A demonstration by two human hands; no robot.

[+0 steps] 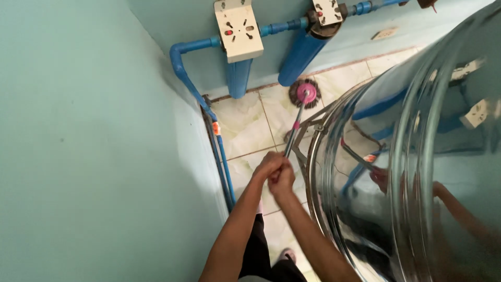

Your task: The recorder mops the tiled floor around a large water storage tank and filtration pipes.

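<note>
A big shiny steel tank (417, 156) fills the right side. Both hands, left hand (267, 166) and right hand (282, 180), clench a mop handle (293, 133) (fingers wrapped tight); its round pink-centred mop head (305, 93) rests on the tiled floor (242, 125) at the wall edge.

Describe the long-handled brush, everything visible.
The brush has a thin metallic pole with a pink collar partway down and a round head: pink hub ringed by dark bristles. It slants from the hands down to the pale tiled floor, head near the wall base beside the steel tank. The left hand and right hand grip its upper end together.
</note>
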